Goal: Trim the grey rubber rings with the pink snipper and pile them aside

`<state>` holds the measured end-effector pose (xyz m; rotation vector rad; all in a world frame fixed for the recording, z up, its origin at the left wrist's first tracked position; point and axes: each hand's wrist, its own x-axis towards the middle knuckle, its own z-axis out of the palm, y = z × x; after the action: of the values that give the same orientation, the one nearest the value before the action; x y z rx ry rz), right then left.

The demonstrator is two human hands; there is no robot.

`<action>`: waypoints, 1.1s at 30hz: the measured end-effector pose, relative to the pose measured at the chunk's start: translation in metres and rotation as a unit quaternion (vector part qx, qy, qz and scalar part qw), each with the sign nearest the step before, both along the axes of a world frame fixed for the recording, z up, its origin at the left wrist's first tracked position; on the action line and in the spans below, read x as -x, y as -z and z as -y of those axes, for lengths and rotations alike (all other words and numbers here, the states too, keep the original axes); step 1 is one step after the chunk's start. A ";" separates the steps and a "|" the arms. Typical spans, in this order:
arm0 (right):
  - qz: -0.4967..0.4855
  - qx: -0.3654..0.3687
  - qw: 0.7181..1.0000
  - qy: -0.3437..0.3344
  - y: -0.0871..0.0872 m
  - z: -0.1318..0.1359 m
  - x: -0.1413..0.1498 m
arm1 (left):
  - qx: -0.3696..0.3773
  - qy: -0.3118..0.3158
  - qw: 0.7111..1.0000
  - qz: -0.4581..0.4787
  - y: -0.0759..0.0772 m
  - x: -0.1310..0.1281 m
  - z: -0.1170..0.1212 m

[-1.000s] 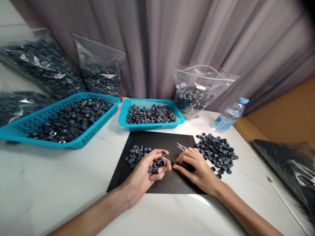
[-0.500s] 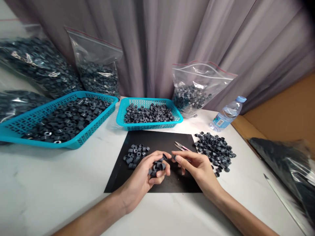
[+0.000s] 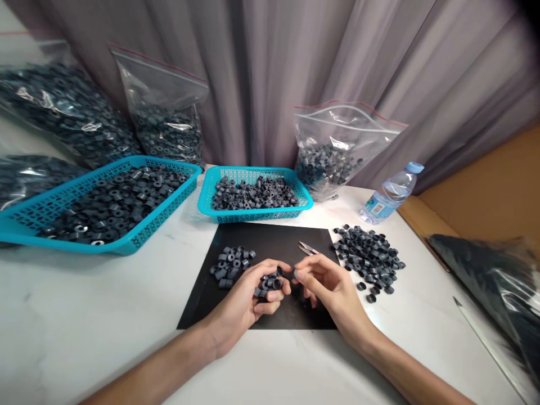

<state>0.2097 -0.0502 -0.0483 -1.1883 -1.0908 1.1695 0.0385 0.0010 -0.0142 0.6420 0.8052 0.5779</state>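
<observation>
Several small dark grey caps (image 3: 269, 284) lie cupped in my left hand (image 3: 253, 292), its fingers curled around them above the black mat (image 3: 291, 315). Between the thumb and fingertips of my right hand (image 3: 331, 284) a single grey cap (image 3: 296, 274) is pinched, close to the left fingertips. To the left of my hands, a small heap of grey caps (image 3: 232, 264) rests on the mat. Small snips (image 3: 307, 248) lie just beyond my right hand, their handles hidden behind it. A larger pile of caps (image 3: 371, 256) spreads over the table at the mat's right edge.
Two blue baskets of grey parts, a large one (image 3: 137, 246) and a smaller one (image 3: 253, 216), stand behind. Clear zip bags (image 3: 169, 132) of parts line the curtain. A water bottle (image 3: 392, 194) stands back right, near a cardboard box (image 3: 493, 185). A pointed strip (image 3: 485, 343) lies right.
My right hand has lifted off the mat with a cap pinched in its fingertips and come up beside my left hand. The left hand stays cupped around its caps. The view has shifted slightly.
</observation>
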 end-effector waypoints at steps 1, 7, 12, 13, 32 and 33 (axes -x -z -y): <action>0.002 -0.002 1.000 -0.002 0.001 0.000 0.000 | -0.004 0.000 1.000 0.002 0.001 0.000 -0.001; 0.014 -0.007 1.000 0.011 0.002 0.001 0.001 | -0.023 -0.006 1.000 0.011 0.004 0.001 -0.005; 0.020 -0.012 1.000 0.007 0.003 0.000 0.001 | -0.014 0.013 1.000 0.022 0.002 0.001 -0.003; 0.022 -0.012 1.000 0.008 0.004 0.000 0.001 | -0.014 0.017 1.000 0.022 0.002 0.001 -0.003; 0.192 -0.082 0.973 0.103 0.005 0.009 0.007 | -0.016 0.027 1.000 -0.002 0.006 0.004 -0.001; 0.199 -0.086 0.970 0.109 0.005 0.009 0.007 | -0.013 0.027 1.000 0.000 0.006 0.004 -0.001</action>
<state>0.2026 -0.0594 -0.0535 -1.3997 -1.2919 0.6661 0.0347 0.0024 -0.0203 0.6859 0.7795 0.5395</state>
